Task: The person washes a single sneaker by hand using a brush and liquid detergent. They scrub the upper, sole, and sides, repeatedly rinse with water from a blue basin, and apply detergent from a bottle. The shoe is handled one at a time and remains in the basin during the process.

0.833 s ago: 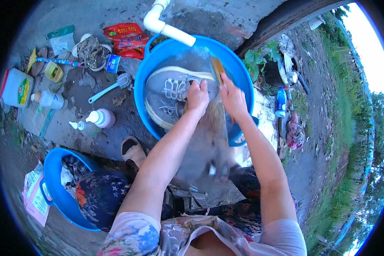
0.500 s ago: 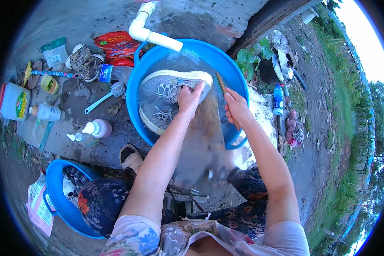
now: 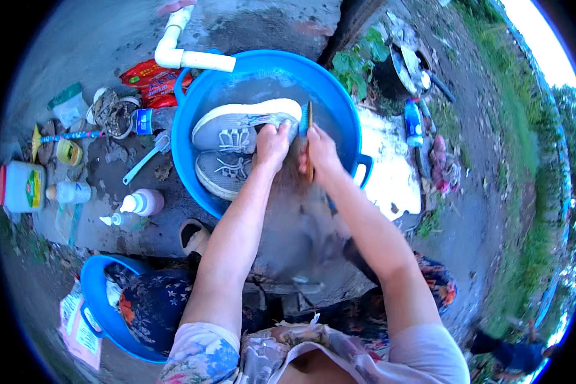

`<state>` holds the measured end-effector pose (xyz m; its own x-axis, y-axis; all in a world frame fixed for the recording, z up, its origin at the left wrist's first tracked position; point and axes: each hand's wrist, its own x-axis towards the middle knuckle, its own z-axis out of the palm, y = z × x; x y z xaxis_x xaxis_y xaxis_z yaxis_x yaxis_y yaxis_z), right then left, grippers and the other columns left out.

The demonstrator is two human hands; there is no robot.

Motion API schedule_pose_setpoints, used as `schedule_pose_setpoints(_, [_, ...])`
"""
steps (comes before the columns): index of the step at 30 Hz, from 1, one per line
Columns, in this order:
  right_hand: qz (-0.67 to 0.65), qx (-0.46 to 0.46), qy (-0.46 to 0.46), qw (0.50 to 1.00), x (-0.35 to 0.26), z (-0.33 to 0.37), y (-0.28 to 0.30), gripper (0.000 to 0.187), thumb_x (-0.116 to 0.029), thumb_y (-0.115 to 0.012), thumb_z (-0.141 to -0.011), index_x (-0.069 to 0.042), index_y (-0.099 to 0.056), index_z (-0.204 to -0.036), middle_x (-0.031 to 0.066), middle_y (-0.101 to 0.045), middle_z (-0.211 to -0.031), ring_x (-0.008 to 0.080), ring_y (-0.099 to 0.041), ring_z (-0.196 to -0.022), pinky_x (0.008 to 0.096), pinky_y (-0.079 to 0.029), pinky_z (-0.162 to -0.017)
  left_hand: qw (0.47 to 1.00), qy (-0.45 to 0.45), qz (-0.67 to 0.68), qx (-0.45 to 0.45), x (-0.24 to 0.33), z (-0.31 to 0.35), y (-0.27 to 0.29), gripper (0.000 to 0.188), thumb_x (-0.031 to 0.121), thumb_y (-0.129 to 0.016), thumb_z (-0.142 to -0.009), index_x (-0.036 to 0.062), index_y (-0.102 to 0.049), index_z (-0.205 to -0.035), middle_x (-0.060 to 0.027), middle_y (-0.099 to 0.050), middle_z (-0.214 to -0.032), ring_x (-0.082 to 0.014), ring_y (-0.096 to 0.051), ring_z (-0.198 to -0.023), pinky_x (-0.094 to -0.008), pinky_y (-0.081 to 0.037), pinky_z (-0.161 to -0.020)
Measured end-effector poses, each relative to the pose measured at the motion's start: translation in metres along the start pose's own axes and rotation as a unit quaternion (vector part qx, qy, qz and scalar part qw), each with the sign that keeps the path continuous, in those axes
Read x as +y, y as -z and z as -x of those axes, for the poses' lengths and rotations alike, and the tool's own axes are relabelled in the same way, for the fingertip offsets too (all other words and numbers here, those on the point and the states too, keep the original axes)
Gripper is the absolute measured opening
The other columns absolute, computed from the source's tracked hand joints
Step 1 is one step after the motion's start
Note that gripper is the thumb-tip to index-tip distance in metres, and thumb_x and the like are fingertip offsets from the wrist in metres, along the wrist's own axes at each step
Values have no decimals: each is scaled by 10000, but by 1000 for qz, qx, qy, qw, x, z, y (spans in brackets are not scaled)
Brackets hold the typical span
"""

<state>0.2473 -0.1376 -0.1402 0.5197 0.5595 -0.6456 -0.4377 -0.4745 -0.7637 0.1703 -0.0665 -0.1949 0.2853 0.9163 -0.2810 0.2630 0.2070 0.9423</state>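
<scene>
A grey sneaker (image 3: 211, 131) with a white sole lies on its side over a big blue basin (image 3: 180, 160) of cloudy water. My left hand (image 3: 272, 147) grips it at its opening, thumb on the outside and fingers partly hidden. In my right hand (image 3: 321, 153) is a wooden scrub brush (image 3: 310, 118), held upright with its bristles against or very near the sneaker's end. Just nearer to me, the second grey sneaker (image 3: 217, 169) rests in the basin, laces up. Blurred brownish water or a board shows below my hands.
A white pipe (image 3: 205, 61) juts over the basin's far rim. Left of it lie a white-handled brush (image 3: 141, 165), pump bottles (image 3: 144, 202) and a clear jug (image 3: 22, 185). Another blue tub (image 3: 99, 291) stands by my left knee. A blue bottle (image 3: 413, 125) lies at right.
My right hand has brought the brush leftward to the sneaker's end, from a spot apart from it. The whole view has shifted a little; my left hand keeps its hold on the sneaker.
</scene>
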Motion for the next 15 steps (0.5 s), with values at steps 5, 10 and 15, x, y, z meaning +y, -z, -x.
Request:
schedule_pose_setpoints(5, [-3, 32, 40, 999, -12, -35, 6, 451, -265, -434, -937, -129, -398, -1365, 70, -501, -658, 168, -477, -474, 351, -400, -400, 994, -87, -46, -39, 17, 9, 0, 415, 289, -650, -795, -90, -591, -953, -283, -617, -961, -398, -596, -929, -428, -443, -822])
schedule_pose_setpoints(10, [104, 67, 87, 989, 1, -40, -8, 445, -281, -499, -904, -86, -492, -1304, 145, -644, -1007, 204, -582, -584, 334, -500, -567, 900, -326, -288, 19, 0, -3, 12, 291, 179, -625, -778, -37, -611, -972, -269, -612, -929, -440, -572, -878, -475, -452, -805])
schedule_pose_setpoints(15, [62, 43, 9, 997, -11, -38, 14, 304, -302, -412, -925, -129, -573, -1117, 91, -533, -721, 168, -472, -508, 327, -411, -424, 917, -359, -164, 54, 52, 17, 21, 203, 207, -547, -834, 19, -591, -899, -229, -619, -763, -435, -596, -729, -530, -457, -660])
